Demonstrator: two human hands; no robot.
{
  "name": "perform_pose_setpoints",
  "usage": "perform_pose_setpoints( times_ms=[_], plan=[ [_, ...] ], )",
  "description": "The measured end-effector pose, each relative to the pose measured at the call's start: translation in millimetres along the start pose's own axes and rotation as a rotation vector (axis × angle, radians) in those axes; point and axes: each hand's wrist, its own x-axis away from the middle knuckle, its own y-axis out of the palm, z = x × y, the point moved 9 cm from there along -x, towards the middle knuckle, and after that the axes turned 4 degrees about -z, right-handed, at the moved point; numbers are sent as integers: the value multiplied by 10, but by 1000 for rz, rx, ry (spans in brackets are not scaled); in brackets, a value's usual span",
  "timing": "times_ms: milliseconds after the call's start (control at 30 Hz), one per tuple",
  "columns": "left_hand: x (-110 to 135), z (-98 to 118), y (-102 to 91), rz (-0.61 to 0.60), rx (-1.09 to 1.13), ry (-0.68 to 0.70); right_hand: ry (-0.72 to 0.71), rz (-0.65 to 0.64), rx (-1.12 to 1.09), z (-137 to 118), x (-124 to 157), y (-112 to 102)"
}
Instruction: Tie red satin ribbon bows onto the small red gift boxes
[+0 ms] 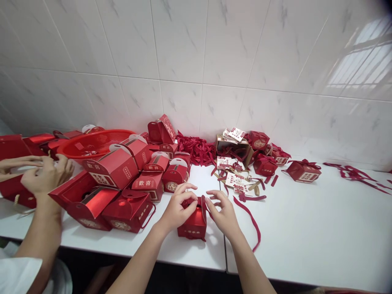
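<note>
A small red gift box (pixel 192 227) stands upright near the table's front edge, with a dark red ribbon running round it. Over its top, my left hand (pixel 180 208) has thumb and forefinger pinched together at the ribbon, the other fingers arched loosely. At the box's right side, my right hand (pixel 223 212) curls thumb and forefinger in at the ribbon there. The strip between my fingertips is thin and partly hidden. To the right of my right hand, a loose red ribbon (pixel 253 223) lies curved on the table.
Several red boxes (pixel 114 167) are heaped on the left, by a red plastic basket (pixel 122 132). A ribbon pile (pixel 197 150) lies against the tiled wall. Printed cards (pixel 234 181), ribboned boxes (pixel 304 170) and loose ribbons are to the right. A co-worker's hands (pixel 45 173) handle a box at far left.
</note>
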Motion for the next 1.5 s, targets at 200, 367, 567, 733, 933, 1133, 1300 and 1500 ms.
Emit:
perform_pose_setpoints(
  times_ms=[200,367,567,733,933,1133,1300,1500],
  plan=[
    [42,341,-315,141,62,81,-124,-191,-106,-448,-63,140],
    [257,227,-349,109,-61,-43,-183,19,-228,-722,75,-269],
    [623,-452,-196,201,184,-389,-411,192,-185,-1109,254,-563],
    [771,-710,-176,402,510,-502,-279,-139,300,-770,-137,313],
    [791,-731,-151,405,632,-536,-183,-338,658,-385,-214,877],
    [812,-740,-140,412,641,-507,-174,-392,720,-403,-194,883],
    [783,-691,-133,376,612,-474,-201,-413,753,-445,-212,916],
    [613,-733,-104,303,582,-522,-224,-388,742,-478,-219,927]
  ],
)
